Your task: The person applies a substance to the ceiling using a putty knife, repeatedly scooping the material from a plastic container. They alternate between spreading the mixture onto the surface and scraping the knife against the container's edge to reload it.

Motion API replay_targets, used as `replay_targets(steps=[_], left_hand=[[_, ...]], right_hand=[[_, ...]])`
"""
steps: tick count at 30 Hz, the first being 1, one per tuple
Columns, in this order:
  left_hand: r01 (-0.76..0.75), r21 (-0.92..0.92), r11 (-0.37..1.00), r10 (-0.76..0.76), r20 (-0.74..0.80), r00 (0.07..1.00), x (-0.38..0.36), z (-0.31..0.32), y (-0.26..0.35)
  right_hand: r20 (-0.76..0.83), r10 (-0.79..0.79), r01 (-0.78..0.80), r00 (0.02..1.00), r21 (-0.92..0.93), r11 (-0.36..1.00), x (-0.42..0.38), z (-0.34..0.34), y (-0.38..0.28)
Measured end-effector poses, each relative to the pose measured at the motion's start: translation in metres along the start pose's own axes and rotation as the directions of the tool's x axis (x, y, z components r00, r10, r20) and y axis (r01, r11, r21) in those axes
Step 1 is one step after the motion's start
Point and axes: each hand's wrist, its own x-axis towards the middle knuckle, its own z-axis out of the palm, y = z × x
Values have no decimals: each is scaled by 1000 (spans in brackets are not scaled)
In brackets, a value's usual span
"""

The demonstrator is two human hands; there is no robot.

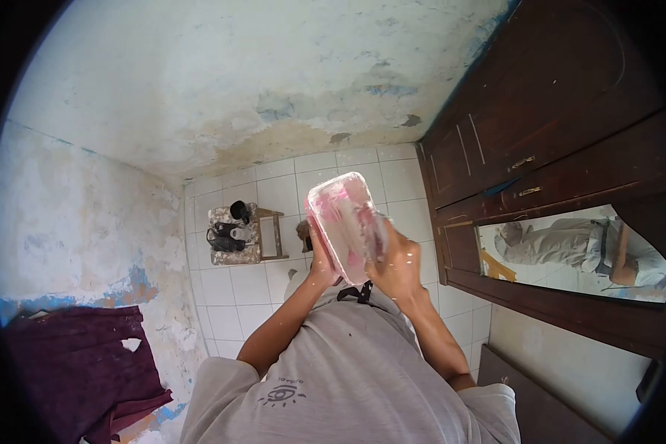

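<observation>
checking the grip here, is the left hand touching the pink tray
Touching. The head view shows the left hand against the side of the pink tray.

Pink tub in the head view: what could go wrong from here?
The pink tub is held up over the tiled floor, with the left hand along one side, so it might slip and drop.

The right hand, at the opposite side with something blurred, could knock the tub or flick whitish residue onto the grey shirt.
</observation>
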Motion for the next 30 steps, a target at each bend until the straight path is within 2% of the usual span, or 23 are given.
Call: replay_targets(steps=[1, 4, 7, 8, 14, 17, 18, 21, 24, 27, 28, 30], left_hand=[[-4, -5, 1000, 4, -14, 1000, -2, -2, 0], [19, -128, 992, -21, -13, 1000, -11, -3, 6], [-142, 112, 983, 143, 0, 990, -20, 11, 14], [-151, 101, 983, 154, -22, 988, -20, 6, 16], [27, -117, 993, -32, -41, 999, -23, -35, 48], [93, -264, 960, -63, 120, 991, -29, -47, 71], [71, -225, 972, -47, 109, 993, -29, -47, 78], [82, -214, 973, -54, 134, 989, -38, -42, 98], [22, -36, 999, -25, -93, 995, -40, -59, 102], [79, -266, 961, -75, 27, 997, -44, -78, 119], [60, -189, 980, -60, 8, 998, -44, -86, 123], [113, -227, 967, -129, -59, 990, -50, -100, 133]], right_hand=[[-42, 8, -6, 999, 52, 999, -1, -6, -2], [-7, 16, -16, 1000, -53, 998, 1, -3, 8], [94, -7, 17, 996, -106, 994, -5, 17, 11], [110, -12, 22, 994, -99, 995, -8, 23, 6], [58, -13, 11, 998, 49, 999, -9, 53, -28], [-29, -10, 12, 1000, 70, 997, 3, 45, -55], [-63, -6, 11, 998, 71, 997, 7, 45, -63], [132, 8, 1, 991, -67, 998, 7, 72, -74], [128, -13, 19, 992, -47, 999, -3, 110, -88], [109, 40, -38, 993, -20, 999, 3, 117, -105], [86, 49, -48, 995, -17, 999, 9, 114, -112], [58, 59, -57, 997, -34, 998, 15, 114, -119]])
